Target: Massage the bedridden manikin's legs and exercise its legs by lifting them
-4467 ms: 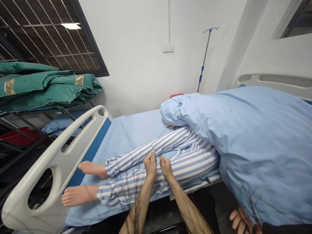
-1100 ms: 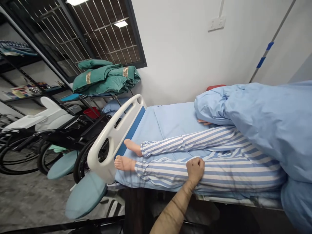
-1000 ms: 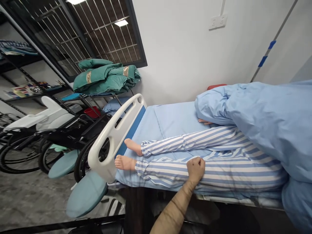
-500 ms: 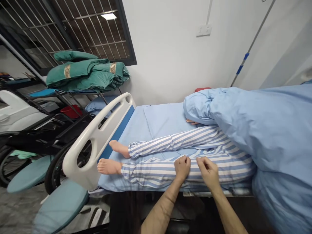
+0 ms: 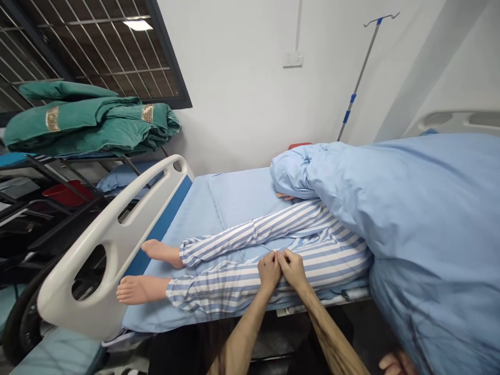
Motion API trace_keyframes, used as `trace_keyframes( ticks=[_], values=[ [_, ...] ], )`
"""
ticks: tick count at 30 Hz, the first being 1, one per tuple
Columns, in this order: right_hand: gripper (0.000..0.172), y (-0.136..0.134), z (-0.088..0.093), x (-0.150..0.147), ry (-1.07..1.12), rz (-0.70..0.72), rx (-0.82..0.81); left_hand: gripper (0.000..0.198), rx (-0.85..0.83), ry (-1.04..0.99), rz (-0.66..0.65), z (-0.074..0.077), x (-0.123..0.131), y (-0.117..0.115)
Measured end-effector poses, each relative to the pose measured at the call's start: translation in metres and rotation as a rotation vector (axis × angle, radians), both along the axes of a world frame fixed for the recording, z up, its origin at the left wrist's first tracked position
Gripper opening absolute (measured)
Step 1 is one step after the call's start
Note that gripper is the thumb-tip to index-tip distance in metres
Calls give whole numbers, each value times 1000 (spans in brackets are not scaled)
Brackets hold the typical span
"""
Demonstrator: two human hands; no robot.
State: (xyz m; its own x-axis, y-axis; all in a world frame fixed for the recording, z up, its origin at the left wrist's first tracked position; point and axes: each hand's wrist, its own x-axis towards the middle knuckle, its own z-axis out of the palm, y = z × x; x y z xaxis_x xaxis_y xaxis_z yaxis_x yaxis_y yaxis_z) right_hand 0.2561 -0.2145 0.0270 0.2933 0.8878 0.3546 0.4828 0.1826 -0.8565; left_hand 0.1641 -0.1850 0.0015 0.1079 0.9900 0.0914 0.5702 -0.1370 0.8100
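A manikin in blue-and-white striped pyjama trousers (image 5: pixel 250 260) lies on a hospital bed (image 5: pixel 222 203), bare feet (image 5: pixel 138 289) toward the white footboard (image 5: pixel 105 234). My left hand (image 5: pixel 269 271) and my right hand (image 5: pixel 292 268) rest side by side on the near trouser leg around the knee, both with fingers closed, pinching the striped cloth. A light blue quilt (image 5: pixel 390 198) is folded back over the manikin's upper body.
Folded green blankets (image 5: pixel 89 122) lie on a metal rack at left, above a red basin (image 5: pixel 64 192). An IV pole (image 5: pixel 357 83) stands by the far wall. Another person's fingers (image 5: pixel 392 362) show at the bottom right under the quilt.
My right hand came into view and moved left to join my left hand on the near trouser leg. The view swung right, off the wheelchairs.
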Motion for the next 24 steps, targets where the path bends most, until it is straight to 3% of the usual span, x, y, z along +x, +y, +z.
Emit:
trace_keyframes(
  ticks=[4,12,17,20,24],
  values=[
    [45,8,14,6,-5,16,47,36,12,-46,-2,1,-1,0],
    [41,21,-20,14,-60,-37,-63,37,40,-57,28,3,0,2],
    [41,23,-19,16,-58,-42,-57,39,4,-132,83,7,1,8],
    [45,22,-16,17,-4,-56,-32,37,-85,-267,90,21,2,20],
    [48,18,-17,16,110,-112,26,36,-122,-540,99,67,8,37]
  ],
)
